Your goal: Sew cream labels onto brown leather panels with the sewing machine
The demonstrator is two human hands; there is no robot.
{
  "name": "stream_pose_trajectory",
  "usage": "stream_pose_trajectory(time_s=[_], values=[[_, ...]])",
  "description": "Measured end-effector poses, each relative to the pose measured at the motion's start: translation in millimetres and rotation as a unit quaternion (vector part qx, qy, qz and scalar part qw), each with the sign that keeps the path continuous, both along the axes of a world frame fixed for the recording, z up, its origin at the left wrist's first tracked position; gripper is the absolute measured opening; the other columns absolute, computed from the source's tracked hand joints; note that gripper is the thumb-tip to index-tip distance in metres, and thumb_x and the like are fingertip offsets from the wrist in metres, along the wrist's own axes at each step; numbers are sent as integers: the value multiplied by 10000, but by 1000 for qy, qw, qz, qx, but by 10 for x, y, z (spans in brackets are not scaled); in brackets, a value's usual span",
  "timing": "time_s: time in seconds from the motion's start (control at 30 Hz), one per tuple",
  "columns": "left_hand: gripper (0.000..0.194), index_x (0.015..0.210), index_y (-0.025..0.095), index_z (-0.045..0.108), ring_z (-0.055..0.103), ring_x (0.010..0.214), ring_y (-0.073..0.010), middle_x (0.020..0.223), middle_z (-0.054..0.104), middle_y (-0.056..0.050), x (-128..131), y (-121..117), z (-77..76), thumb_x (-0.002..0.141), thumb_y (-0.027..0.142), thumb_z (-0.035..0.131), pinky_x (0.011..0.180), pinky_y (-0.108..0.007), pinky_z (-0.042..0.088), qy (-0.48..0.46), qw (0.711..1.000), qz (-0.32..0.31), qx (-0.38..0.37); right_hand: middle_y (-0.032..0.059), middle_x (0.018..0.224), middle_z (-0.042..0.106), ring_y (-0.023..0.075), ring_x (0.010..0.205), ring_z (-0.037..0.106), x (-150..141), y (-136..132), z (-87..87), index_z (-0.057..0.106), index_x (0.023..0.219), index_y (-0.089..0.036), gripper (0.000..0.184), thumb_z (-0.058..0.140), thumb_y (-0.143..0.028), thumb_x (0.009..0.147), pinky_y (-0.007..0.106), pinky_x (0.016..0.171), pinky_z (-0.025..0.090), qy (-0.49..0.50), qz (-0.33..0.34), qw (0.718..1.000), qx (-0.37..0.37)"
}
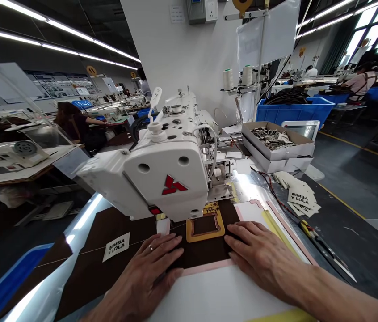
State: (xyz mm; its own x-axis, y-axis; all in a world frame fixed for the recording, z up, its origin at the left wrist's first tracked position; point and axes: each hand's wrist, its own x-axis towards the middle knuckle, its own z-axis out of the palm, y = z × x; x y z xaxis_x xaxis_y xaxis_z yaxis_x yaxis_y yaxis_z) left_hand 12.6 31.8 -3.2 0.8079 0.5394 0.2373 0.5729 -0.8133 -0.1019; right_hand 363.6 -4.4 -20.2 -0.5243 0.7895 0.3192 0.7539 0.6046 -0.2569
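Dark brown fabric (85,264) lies across the work surface under the head of a white sewing machine (149,165). My left hand (152,268) rests on the fabric, fingers stretched out, left of a yellow frame (189,235) under the machine. On the right, my right hand (259,246) lies flat with fingers extended, touching the fabric beside that frame. A white label (116,246) printed BIMBA Y LOLA sits on the fabric to the left of my left hand. Below the hands is a white sheet (209,293) with a pink edge.
A pile of printed labels (301,197) lies on the right, near scissors (329,252). Behind it stands a cardboard box (278,152) full of labels. A blue crate (296,109) is further back. Thread cones (228,79) stand by the wall. A co-worker (75,123) sits at the left.
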Motion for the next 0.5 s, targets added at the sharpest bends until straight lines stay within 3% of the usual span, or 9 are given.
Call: stream_pose_trajectory(time_s=[0.5], values=[[434, 1477, 282, 577, 541, 1418, -254, 1524, 571, -8, -14, -1, 0, 1059, 394, 601, 1146, -421, 549, -3, 1000, 5, -15, 109, 1375, 690, 315, 1221, 652, -6, 9, 64, 705, 1258, -190, 257, 549, -250, 1062, 526, 1033, 567, -4, 6, 1000, -6]])
